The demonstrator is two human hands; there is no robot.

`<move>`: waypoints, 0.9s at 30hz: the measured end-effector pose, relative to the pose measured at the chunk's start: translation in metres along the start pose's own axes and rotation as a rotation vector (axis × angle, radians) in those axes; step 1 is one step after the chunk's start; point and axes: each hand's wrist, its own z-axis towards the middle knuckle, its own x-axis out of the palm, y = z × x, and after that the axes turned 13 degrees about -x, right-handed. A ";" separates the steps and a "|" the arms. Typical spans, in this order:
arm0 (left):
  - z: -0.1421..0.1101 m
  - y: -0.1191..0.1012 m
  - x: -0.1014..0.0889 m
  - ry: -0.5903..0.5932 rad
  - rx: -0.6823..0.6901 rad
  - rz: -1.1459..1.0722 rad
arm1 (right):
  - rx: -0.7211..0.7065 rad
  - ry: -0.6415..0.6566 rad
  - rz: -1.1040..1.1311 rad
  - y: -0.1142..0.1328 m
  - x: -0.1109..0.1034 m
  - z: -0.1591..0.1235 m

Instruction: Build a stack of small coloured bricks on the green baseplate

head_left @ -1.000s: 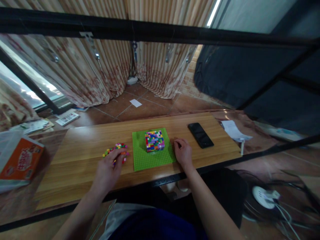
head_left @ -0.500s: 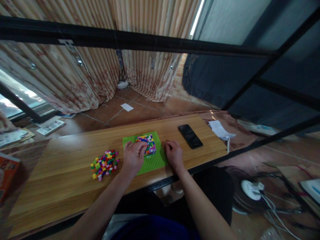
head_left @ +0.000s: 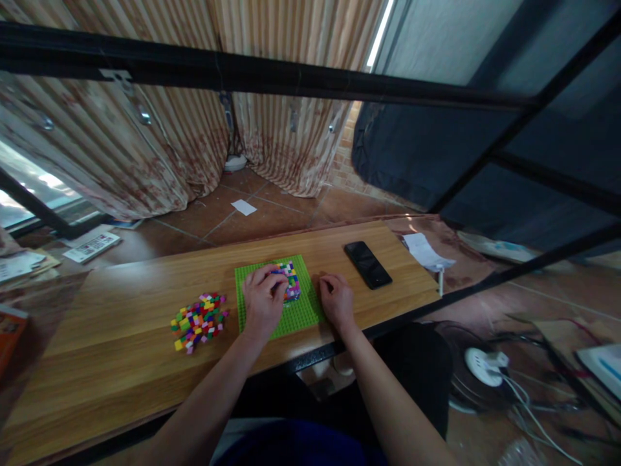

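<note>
My left hand (head_left: pixel 263 301) lies on the green baseplate (head_left: pixel 297 312), its fingers bent and pressed against the top and left side of a multicoloured brick block (head_left: pixel 292 279) standing on the plate. Whether a small brick is in those fingertips is hidden. My right hand (head_left: pixel 337 301) rests on the wooden table (head_left: pixel 145 362) against the plate's right edge, fingers loosely curled with nothing visible in them. A pile of several loose coloured bricks (head_left: pixel 196 320) lies to the left of the plate, apart from both hands.
A black phone (head_left: pixel 367 264) lies flat to the right of my right hand, and a white paper (head_left: pixel 427 251) sits at the table's far right corner. Black frame bars cross overhead. A power strip with cables (head_left: pixel 485 359) is on the floor at right.
My left hand left the loose brick pile and moved right onto the block on the baseplate. The right hand stayed by the plate's edge. The view shifted slightly.
</note>
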 end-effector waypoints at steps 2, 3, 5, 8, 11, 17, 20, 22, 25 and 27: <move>-0.002 0.001 0.002 -0.019 -0.009 -0.021 | 0.002 -0.007 -0.002 0.000 0.000 0.000; -0.002 0.001 0.003 -0.028 -0.012 -0.027 | 0.004 -0.007 -0.005 0.000 0.001 0.000; -0.004 0.002 0.003 -0.047 -0.016 -0.030 | 0.006 -0.008 -0.011 0.000 0.001 0.000; -0.005 0.004 0.002 -0.071 -0.018 -0.020 | 0.001 -0.006 -0.013 0.000 0.000 0.000; -0.006 0.005 -0.001 -0.076 0.013 0.010 | -0.010 -0.012 -0.003 0.000 0.000 0.000; -0.016 0.004 -0.009 -0.071 0.149 0.179 | -0.010 -0.008 -0.005 0.000 0.000 0.000; -0.022 0.002 -0.011 -0.044 0.184 0.262 | 0.002 0.002 -0.009 0.000 0.000 0.000; -0.023 0.001 -0.012 -0.035 0.194 0.297 | 0.011 0.002 -0.013 0.000 0.000 0.000; -0.023 0.000 -0.011 -0.042 0.200 0.337 | 0.009 0.008 -0.014 0.001 -0.001 0.000; -0.023 0.000 -0.011 -0.045 0.204 0.363 | 0.001 0.007 -0.011 0.001 -0.001 0.000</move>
